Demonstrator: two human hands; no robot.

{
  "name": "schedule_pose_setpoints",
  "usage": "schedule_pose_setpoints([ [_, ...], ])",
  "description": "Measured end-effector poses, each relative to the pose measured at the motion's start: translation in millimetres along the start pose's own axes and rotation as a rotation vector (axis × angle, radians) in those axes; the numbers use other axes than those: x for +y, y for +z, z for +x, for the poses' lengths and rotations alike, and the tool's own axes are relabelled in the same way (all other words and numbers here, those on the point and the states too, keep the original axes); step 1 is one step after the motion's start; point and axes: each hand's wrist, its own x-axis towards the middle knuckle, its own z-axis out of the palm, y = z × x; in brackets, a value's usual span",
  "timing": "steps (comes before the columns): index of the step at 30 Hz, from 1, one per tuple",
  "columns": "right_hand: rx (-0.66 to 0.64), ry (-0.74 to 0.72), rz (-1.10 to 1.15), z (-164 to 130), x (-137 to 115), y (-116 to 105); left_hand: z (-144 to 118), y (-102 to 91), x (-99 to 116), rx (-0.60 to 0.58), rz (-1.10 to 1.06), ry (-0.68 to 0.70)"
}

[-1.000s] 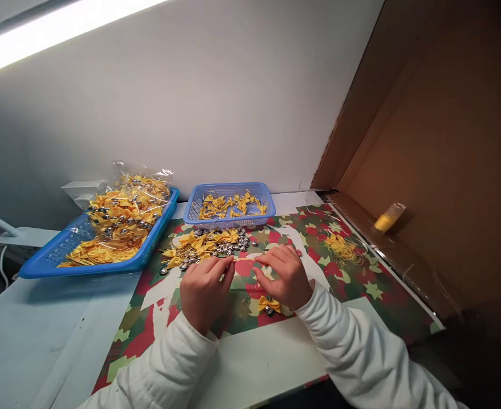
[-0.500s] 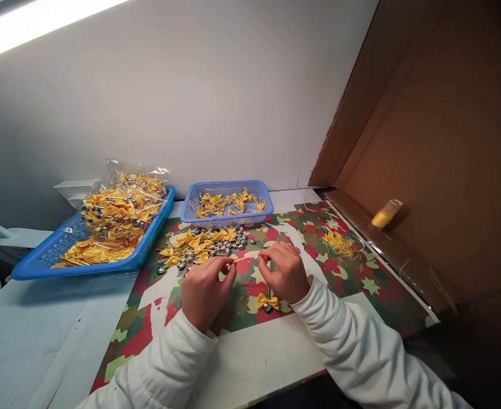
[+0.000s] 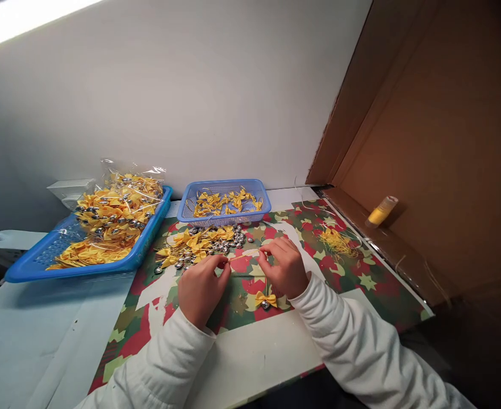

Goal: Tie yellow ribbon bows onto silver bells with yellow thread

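Just front of bell pile (image 3: 210,243): thread (image 3: 242,257) spans left-right between hands. Left hand (image 3: 200,287) pinches one end, right hand (image 3: 283,267) other; finished bow (image 3: 266,299) under right wrist.

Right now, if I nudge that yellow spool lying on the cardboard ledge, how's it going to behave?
The spool lies on its side and looks round, so it would probably roll. It looks small, likely light. The ledge seems to slope, so it may roll off.

Satin-glossy yellow ribbon bows (image 3: 199,241) and shiny metal bells (image 3: 227,244) are being shown on matt printed paper (image 3: 348,272), beside perforated plastic baskets (image 3: 227,200) and rough cardboard (image 3: 438,142).
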Motion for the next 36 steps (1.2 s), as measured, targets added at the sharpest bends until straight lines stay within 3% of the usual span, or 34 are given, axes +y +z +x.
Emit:
schedule_pose_setpoints([
  [4,0.009,0.018,0.021,-0.2,2.2,0.5,1.0,0.0,-0.9,-0.007,-0.015,-0.023],
  [7,0.009,0.105,0.133,-0.4,-0.5,1.4,2.3,-0.6,-0.7,-0.052,-0.180,-0.105],
  [13,-0.103,0.605,0.648,-4.3,-17.6,5.5,3.2,-3.3,8.2,-0.173,-0.819,-0.408],
  [17,-0.117,0.763,0.889,-8.2,-23.6,8.6,0.5,-4.2,16.7,-0.168,-1.012,-0.540],
  [24,-0.079,1.017,1.108,-5.5,-22.3,8.5,-3.7,-4.3,24.0,-0.076,-1.028,-0.525],
  [36,-0.148,1.327,1.449,-0.9,-29.4,-1.3,-3.3,-9.2,26.0,-0.025,-0.968,-0.469],
])
